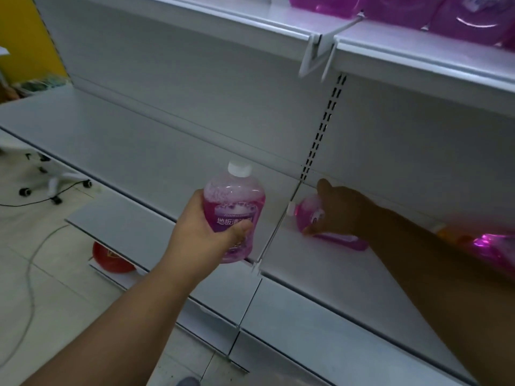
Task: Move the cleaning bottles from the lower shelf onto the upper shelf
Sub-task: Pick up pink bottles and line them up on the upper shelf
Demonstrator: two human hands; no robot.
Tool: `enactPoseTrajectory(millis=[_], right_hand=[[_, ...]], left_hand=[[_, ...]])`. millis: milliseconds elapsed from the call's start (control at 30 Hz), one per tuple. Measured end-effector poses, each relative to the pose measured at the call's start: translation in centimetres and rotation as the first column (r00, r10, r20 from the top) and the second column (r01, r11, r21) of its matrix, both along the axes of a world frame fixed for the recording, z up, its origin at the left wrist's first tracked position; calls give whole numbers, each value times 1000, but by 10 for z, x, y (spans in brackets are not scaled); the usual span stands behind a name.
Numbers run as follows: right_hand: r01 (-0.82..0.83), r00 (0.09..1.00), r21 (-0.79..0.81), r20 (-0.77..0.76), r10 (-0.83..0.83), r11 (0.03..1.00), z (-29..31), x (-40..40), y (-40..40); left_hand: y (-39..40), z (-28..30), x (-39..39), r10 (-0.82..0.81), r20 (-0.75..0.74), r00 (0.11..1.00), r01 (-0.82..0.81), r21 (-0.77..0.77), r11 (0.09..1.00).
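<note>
Left hand [200,229] clamped on upright bottle [234,210] before lower shelf [320,263] edge; right hand [338,211] closed over lying bottle [331,235] beside divider [281,221]. Bare shelf leftward.

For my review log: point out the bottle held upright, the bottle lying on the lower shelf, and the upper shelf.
upright pink bottle [232,215], head view, label
lying pink bottle [305,215], head view, shoulder
upper shelf [418,55], head view, front edge

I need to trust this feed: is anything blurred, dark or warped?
Head view: the right hand and the lying bottle sit in shadow, the bottles at the far right are smeared, the upper shelf edge bows from the wide lens, and the left hand's bottle is sharp.
</note>
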State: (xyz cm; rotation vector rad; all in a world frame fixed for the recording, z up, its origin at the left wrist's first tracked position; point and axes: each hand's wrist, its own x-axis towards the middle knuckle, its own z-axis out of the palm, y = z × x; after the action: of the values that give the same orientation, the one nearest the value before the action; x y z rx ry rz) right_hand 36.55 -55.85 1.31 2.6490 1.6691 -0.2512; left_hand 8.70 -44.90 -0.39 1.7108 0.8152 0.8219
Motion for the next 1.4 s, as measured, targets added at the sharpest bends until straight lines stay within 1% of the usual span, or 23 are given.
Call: enactPoseTrajectory(millis=[133, 233, 300, 333, 367, 400, 433, 467, 500, 533, 567, 600, 667, 733, 800, 900, 933, 1033, 1167, 1267, 1333, 1367, 1400], right_hand=[[-8, 998, 103, -69, 15, 995, -4, -12, -8], [-13, 993, 127, -114, 28, 992, 6, -23, -11], [-37, 986, 180, -152, 65, 983, 18, -37, -17], [-15, 980, 227, -189, 59, 974, 24, -47, -21], [56, 957, 291, -289, 32, 955, 31, -60, -25], [181, 884, 362, -468, 10, 914, 37, -77, -29], [338, 739, 413, -673, 33, 846, 40, -94, -31], [485, 567, 434, -817, 104, 759, 41, -111, -33], [603, 395, 407, -900, 187, 686, 40, -127, -34], [693, 233, 345, -938, 256, 633, 39, -143, -32], [764, 91, 261, -949, 302, 590, 38, -159, -29], [816, -23, 175, -943, 333, 552, 37, -174, -25], [858, -183, 52, -898, 399, 511, 34, -202, -16], [852, -301, 5, -814, 497, 523, 34, -230, -6], [847, -399, -26, -691, 603, 531, 30, -255, 1], [831, -505, -65, -505, 700, 552, 20, -282, 6], [820, -525, -64, -479, 704, 568, 17, -289, 9], [796, -531, -44, -527, 663, 603, 14, -306, 16], [810, -485, -32, -597, 639, 586, 15, -317, 17], [807, -453, 5, -637, 624, 591, 15, -321, 8], [805, -406, 62, -668, 624, 590, 25, -323, -2], [807, -354, 98, -710, 608, 583, 34, -323, -8], [814, -279, 133, -764, 582, 566, 45, -323, -14]], left_hand=[[3, 5, 2, -30, -13, 999, 30, -18, 999], [7, 9, 1, -66, 0, 998, 66, -33, 997], [12, 12, -5, -123, 15, 992, 124, -53, 991], [16, 13, -9, -158, 23, 987, 159, -55, 986], [19, 16, -15, -191, 29, 981, 192, -56, 980], [23, 19, -22, -217, 33, 976, 218, -61, 974], [27, 23, -30, -238, 39, 971, 240, -74, 968], [32, 27, -39, -257, 49, 965, 261, -91, 961], [37, 31, -47, -279, 60, 958, 284, -107, 953], [42, 35, -56, -306, 70, 950, 312, -115, 943], [47, 39, -65, -333, 79, 940, 340, -119, 933], [51, 43, -73, -355, 92, 930, 365, -122, 923], [58, 54, -90, -384, 115, 916, 397, -128, 909], [63, 66, -107, -400, 134, 906, 417, -134, 899], [67, 77, -125, -416, 167, 894, 441, -160, 883], [74, 93, -152, -434, 218, 874, 475, -203, 856], [76, 97, -161, -438, 230, 869, 484, -215, 848], [82, 107, -181, -448, 247, 859, 504, -259, 824], [81, 114, -193, -459, 256, 851, 520, -282, 806], [75, 116, -192, -505, 261, 823, 565, -273, 779], [71, 121, -186, -540, 279, 794, 603, -253, 756], [69, 125, -182, -558, 293, 777, 624, -237, 744], [66, 131, -177, -570, 312, 760, 641, -215, 737]])
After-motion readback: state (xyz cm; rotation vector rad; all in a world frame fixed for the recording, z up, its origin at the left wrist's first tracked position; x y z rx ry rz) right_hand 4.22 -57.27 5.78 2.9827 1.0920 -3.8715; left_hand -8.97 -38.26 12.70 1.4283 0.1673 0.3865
